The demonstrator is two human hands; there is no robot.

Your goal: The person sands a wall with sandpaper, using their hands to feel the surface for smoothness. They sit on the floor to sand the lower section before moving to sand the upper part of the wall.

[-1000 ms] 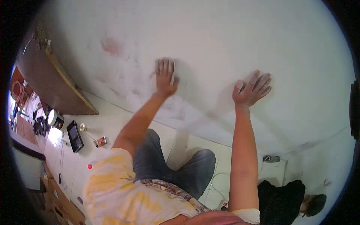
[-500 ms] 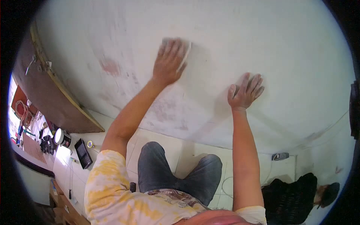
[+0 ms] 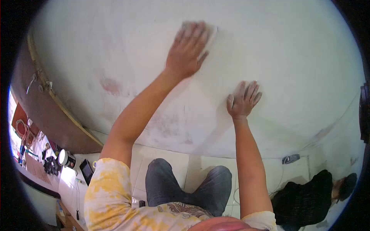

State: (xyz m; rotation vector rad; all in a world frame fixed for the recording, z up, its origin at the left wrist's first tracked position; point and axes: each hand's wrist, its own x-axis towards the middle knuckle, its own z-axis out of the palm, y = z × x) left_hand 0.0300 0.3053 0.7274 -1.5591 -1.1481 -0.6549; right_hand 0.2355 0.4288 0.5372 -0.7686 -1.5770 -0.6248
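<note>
My left hand (image 3: 187, 50) lies flat against a pale wall (image 3: 154, 46), fingers together and pointing up, a little smeared by motion. Under its fingers is a thin piece of what looks like sandpaper (image 3: 214, 31); only a pale edge shows past the fingers, the rest being hidden. Lower and to the right, my right hand (image 3: 243, 103) rests on the same wall with its fingers spread and nothing in it. Whitish dust coats its fingers. Reddish and grey smudges mark the wall left of and below my left hand.
A brown door (image 3: 54, 111) stands at the left. Near it on the tiled floor are a white-topped bucket (image 3: 66, 158) and a black tray (image 3: 86, 171). A grey corded device (image 3: 290, 159) lies by the wall's foot. Black cloth (image 3: 304, 200) shows at lower right.
My left hand has slid up and to the right across the wall with the sandpaper. My right hand appears slightly lower and further left; the view has also shifted a little.
</note>
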